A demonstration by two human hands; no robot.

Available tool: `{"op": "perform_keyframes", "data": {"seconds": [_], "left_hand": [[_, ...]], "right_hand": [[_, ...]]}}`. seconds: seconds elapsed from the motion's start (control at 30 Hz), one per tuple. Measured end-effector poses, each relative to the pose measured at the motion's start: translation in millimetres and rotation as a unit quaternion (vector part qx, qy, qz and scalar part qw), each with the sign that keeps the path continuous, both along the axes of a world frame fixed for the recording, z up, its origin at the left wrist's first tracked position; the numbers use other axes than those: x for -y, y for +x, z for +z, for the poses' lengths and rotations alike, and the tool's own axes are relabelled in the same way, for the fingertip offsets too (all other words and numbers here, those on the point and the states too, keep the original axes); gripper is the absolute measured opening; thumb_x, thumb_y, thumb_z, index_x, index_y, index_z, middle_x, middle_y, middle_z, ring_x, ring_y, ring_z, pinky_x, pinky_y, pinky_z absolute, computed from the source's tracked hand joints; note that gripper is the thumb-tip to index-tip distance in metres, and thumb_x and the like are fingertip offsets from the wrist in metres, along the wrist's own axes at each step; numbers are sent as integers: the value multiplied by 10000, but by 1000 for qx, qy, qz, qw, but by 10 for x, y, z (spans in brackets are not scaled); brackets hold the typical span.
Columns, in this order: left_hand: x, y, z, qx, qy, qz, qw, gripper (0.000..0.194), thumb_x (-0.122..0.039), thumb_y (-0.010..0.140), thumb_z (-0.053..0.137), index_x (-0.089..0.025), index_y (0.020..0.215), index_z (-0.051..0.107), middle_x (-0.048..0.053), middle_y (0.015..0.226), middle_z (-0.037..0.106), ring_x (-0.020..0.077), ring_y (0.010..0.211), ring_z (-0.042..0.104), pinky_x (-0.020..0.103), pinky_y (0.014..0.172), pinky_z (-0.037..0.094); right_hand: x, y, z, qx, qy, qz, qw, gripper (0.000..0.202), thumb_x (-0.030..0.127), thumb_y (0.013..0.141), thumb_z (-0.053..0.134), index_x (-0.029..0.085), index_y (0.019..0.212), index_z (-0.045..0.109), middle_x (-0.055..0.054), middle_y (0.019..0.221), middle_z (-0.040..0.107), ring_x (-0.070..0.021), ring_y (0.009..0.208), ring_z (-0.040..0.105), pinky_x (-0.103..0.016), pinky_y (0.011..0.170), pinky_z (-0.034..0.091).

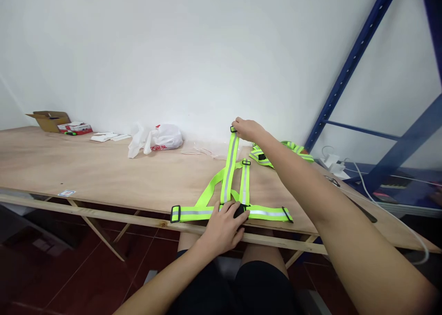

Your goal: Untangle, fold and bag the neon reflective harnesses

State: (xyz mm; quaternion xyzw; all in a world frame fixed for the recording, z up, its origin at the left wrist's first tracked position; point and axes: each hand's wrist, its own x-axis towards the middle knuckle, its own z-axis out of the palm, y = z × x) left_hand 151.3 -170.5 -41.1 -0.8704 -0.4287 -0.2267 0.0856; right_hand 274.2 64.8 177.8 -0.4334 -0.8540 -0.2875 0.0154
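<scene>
A neon yellow reflective vest of straps [200, 212] lies along the table's front edge, its waist band stretched left to right with a black slider at each end. My left hand [224, 227] rests on the middle of that band, beside and partly over a black buckle [240, 210]; whether its fingers grip the band is hard to see. My right hand [246, 128] is closed on the far end of one shoulder strap [229, 167], at its black slider [233, 129], and holds it raised. A second shoulder strap [245, 183] lies to its right.
More neon reflective straps [297, 150] are heaped behind my right forearm. Along the wall stand a white plastic bag [167, 137], a cardboard box [51, 120] and a red-white box [76, 128]. Chargers and a white cable [366, 186] sit at right by a blue rack [348, 66].
</scene>
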Motion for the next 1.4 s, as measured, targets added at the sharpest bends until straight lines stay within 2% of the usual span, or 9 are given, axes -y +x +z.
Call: {"op": "perform_keyframes", "data": {"seconds": [0.27, 0.47, 0.6, 0.8, 0.93, 1.13, 1.27, 1.4], "left_hand": [[20, -9, 24, -2, 6, -4, 1000, 441, -352, 966, 497, -281, 1402, 519, 102, 1409, 553, 297, 1281, 482, 538, 1062, 364], [55, -4, 37, 7, -10, -15, 1000, 443, -358, 967, 500, -283, 1403, 521, 100, 1434, 535, 291, 1305, 468, 538, 1105, 329], [51, -4, 13, 14, -21, -13, 1000, 454, -366, 970, 484, -289, 1417, 511, 101, 1463, 513, 302, 1313, 460, 550, 1088, 337], [30, -17, 0, 14, -37, -19, 999, 458, -383, 984, 459, -295, 1431, 500, 98, 1475, 504, 297, 1333, 444, 552, 1097, 325], [29, -18, 12, 8, -42, -21, 999, 475, -397, 979, 468, -297, 1443, 486, 93, 1496, 485, 298, 1341, 437, 555, 1103, 324], [31, 12, 8, 13, -34, -24, 999, 454, -389, 986, 459, -278, 1424, 501, 108, 1467, 513, 298, 1341, 442, 573, 1101, 322], [29, 10, 21, 18, -37, -27, 999, 447, -384, 982, 466, -278, 1414, 512, 109, 1463, 518, 296, 1330, 454, 571, 1133, 285], [35, -11, 42, -6, -44, -25, 999, 500, -390, 973, 472, -267, 1457, 464, 107, 1500, 478, 305, 1351, 429, 579, 1152, 258]], "right_hand": [[-123, 19, -182, -33, 14, -16, 999, 261, 119, 939, 446, 133, 1176, 555, -167, 1176, 596, -244, 851, 656, -307, 611, 394], [-389, -65, -364, -62, -20, -16, 998, 266, 140, 926, 475, 139, 1182, 547, -160, 1194, 599, -251, 864, 650, -311, 643, 401], [-599, -173, -613, -96, -57, -3, 994, 262, 144, 928, 475, 147, 1179, 548, -157, 1190, 609, -252, 905, 645, -311, 682, 413], [-807, -379, -1125, -107, -111, 7, 988, 278, 147, 904, 519, 170, 1174, 577, -141, 1206, 634, -246, 1004, 623, -290, 731, 431], [-849, -468, -1376, -115, -148, 9, 982, 264, 153, 881, 538, 183, 1132, 612, -121, 1181, 662, -247, 1012, 625, -293, 749, 441], [-804, -505, -1653, -124, -192, -5, 974, 272, 188, 894, 533, 184, 1149, 627, -122, 1224, 664, -238, 1028, 634, -278, 746, 444], [-863, -547, -1758, -128, -217, -22, 968, 325, 162, 902, 508, 174, 1203, 630, -123, 1225, 678, -221, 1022, 644, -260, 736, 438], [-957, -578, -1740, -126, -233, -31, 964, 306, 180, 913, 510, 161, 1176, 666, -132, 1170, 700, -227, 1021, 649, -261, 756, 439]]}}
